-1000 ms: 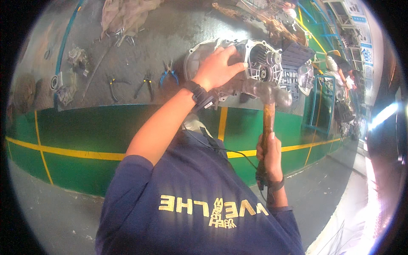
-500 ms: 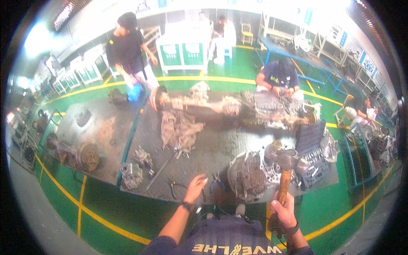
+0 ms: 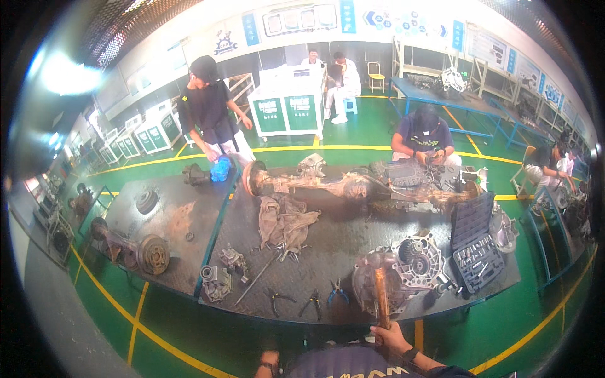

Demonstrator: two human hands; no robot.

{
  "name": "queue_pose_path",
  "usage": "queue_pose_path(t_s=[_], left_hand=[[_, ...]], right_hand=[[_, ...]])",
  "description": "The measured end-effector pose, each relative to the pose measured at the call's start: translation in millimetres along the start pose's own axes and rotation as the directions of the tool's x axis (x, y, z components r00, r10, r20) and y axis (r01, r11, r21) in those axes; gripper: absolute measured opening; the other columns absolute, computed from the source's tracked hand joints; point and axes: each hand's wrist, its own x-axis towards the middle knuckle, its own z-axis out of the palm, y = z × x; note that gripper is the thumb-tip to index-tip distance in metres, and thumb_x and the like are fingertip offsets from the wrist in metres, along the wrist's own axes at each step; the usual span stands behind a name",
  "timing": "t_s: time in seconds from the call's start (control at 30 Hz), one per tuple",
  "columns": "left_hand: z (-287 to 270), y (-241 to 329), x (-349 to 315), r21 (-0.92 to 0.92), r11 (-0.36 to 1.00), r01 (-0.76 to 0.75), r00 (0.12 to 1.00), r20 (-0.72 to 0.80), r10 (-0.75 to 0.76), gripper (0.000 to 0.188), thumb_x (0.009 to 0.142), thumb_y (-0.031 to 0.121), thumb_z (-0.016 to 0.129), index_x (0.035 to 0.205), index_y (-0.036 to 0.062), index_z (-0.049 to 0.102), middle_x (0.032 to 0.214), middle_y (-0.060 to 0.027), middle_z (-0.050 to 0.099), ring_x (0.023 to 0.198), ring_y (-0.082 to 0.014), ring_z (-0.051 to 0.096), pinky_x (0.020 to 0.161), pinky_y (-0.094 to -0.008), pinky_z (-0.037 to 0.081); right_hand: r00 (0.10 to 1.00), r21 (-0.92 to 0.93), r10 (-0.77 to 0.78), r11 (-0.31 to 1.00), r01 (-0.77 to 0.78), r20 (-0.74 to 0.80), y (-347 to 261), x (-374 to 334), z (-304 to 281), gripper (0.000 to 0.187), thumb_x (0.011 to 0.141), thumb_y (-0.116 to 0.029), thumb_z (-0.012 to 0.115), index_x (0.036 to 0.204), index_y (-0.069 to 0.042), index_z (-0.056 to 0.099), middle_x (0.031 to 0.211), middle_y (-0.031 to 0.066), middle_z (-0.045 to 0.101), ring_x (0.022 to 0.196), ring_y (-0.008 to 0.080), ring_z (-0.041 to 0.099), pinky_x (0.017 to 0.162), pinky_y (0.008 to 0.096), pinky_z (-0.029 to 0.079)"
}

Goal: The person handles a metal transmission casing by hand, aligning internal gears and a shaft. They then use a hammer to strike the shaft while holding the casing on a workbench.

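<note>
My right hand [image 3: 393, 337] is wrapped round the lower end of a wooden-handled hammer [image 3: 382, 296]. The hammer stands almost upright in front of a gearbox housing [image 3: 419, 257], and its head is hard to make out against the dark metal. Low at the bottom edge, near my body, is my left hand [image 3: 270, 357], foreshortened above a wristband, its fingers hidden. Between the two, near the table's front edge, lie blue-handled pliers [image 3: 338, 292], dark-handled pliers [image 3: 312, 305] and another pair of pliers [image 3: 278, 300].
An open socket set case [image 3: 474, 249] sits right of the housing. A long axle [image 3: 315, 184] spans the back of the metal table [image 3: 340, 230]. Rags [image 3: 283, 220], a thin rod [image 3: 259, 276] and small castings [image 3: 217, 283] lie left. Co-workers [image 3: 211, 107] stand and sit beyond.
My left hand has drawn back from over the table toward my body. My right hand has lowered the hammer and brought it leftward. The view has tilted up.
</note>
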Motion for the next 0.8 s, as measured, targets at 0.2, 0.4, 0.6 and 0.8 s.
queue_pose_path(t_s=[0.2,0.4,0.6,0.8], left_hand=[[55,40,-66,-0.567,0.790,0.233,0.969,0.208,-0.137,0.032,0.086,0.034,0.063,0.111,0.0161,0.073,0.111,-0.0139,0.074,0.101,-0.0337,0.072,0.084,-0.0501,0.057],[36,26,-66,-0.503,0.850,0.155,0.979,0.191,-0.065,0.037,0.082,0.038,0.068,0.111,0.0155,0.072,0.110,-0.0147,0.074,0.102,-0.0340,0.071,0.083,-0.0496,0.056],[-65,-60,9,0.074,0.982,-0.172,0.980,0.112,0.164,0.041,0.079,0.043,0.072,0.107,0.0140,0.071,0.105,-0.0123,0.073,0.096,-0.0339,0.070,0.079,-0.0499,0.054],[-342,-127,65,-0.319,0.933,0.168,0.846,-0.440,-0.302,0.039,0.089,0.037,0.061,0.113,0.0096,0.074,0.113,-0.0145,0.073,0.108,-0.0340,0.068,0.094,-0.0483,0.052]], right_hand=[[0.990,0.066,-0.113,0.991,0.118,-0.079,-2,-15,-6,0.025,0.091,-0.012,0.072,0.072,-0.002,0.059,0.057,0.0036,0.054,0.048,0.0154,0.054,0.047,0.0314,0.043],[0.919,0.013,-0.360,0.930,0.367,-0.160,-72,-18,2,0.024,0.088,-0.006,0.069,0.070,-0.006,0.054,0.057,0.0035,0.055,0.047,0.0144,0.053,0.045,0.0305,0.042],[0.505,-0.168,-0.835,0.543,0.823,-0.219,-207,-49,-60,0.013,0.087,-0.006,0.071,0.091,-0.007,0.059,0.072,0.0017,0.060,0.058,0.0112,0.055,0.053,0.0278,0.044],[-0.306,-0.411,-0.944,-0.329,0.850,0.124,-391,-252,-86,0.012,0.095,-0.016,0.061,0.094,-0.008,0.054,0.081,0.0040,0.052,0.061,0.0146,0.048,0.056,0.0307,0.042]])
